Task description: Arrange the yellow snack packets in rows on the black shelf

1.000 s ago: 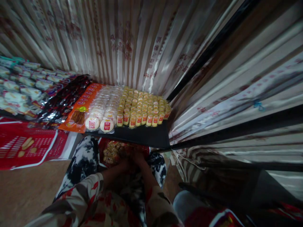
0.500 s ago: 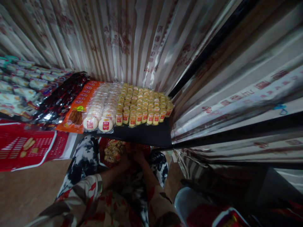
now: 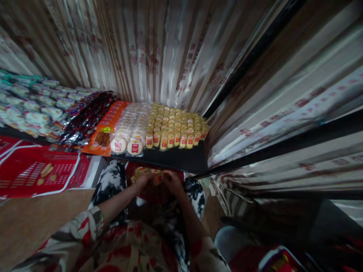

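My left hand point(image 3: 144, 180) and my right hand point(image 3: 173, 183) are close together between my knees, over a red container point(image 3: 151, 194) holding yellow wrapped snacks point(image 3: 138, 173). A small wrapped snack point(image 3: 157, 179), yellowish with an orange-red patch, sits between them, and the fingers of both hands are closed on it. Dim light blurs its details. Just beyond my hands, a black table point(image 3: 176, 160) carries rows of small yellow packaged snacks point(image 3: 170, 140) standing upright. Left of those lie two rows of round white crackers point(image 3: 134, 146) in clear wrap.
Further left on the table lie an orange snack packet point(image 3: 99, 138), dark shiny packets point(image 3: 82, 121) and many white packets point(image 3: 34, 109). A red bag with basket print point(image 3: 61, 166) is at lower left. Pleated curtains point(image 3: 159, 49) close off the back and right. A dark frame bar point(image 3: 252, 151) crosses the right.
My hands have come up out of the red container and now hold a snack between them. The view has shifted, so the table goods appear slightly further right.
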Tool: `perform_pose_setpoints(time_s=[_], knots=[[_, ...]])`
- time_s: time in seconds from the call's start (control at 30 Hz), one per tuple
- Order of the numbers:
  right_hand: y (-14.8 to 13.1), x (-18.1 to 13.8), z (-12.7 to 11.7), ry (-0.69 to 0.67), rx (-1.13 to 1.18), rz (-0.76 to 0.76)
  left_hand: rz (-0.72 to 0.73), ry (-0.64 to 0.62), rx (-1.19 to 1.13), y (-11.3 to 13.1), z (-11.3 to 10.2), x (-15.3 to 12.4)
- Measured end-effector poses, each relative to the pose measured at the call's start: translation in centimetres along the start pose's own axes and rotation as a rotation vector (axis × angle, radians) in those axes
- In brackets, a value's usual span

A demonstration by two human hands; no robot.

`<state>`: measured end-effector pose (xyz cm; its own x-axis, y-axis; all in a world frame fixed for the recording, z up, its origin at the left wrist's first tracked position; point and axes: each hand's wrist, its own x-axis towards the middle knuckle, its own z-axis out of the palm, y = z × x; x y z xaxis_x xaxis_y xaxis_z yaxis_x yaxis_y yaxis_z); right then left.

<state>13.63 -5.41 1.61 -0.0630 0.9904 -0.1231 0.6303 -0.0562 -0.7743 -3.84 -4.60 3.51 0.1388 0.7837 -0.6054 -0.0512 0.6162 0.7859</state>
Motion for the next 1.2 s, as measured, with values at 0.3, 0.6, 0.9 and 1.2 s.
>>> perform_pose_setpoints(time_s=[0.3,0.6,0.9,1.2], knots=[[-3.7,-1.4,-1.8,-0.021,0.633,0.158,0.134,-0.116,-0.086,3.8,-0.2,-2.9],[-4.4,-1.4,-2.9,0.219,0.839,0.233,0.318,-0.003,0.151,6.2,3.8,-2.5],[-1.6,2.6,-6.9,0.693,0.168,-0.024,0.678,0.068,0.580,13.6,6.7,-0.1],[0.6,11.0,-9.2,0.786,-0.067,-0.080,0.880,0.121,0.828,20.9,13.6,3.4]])
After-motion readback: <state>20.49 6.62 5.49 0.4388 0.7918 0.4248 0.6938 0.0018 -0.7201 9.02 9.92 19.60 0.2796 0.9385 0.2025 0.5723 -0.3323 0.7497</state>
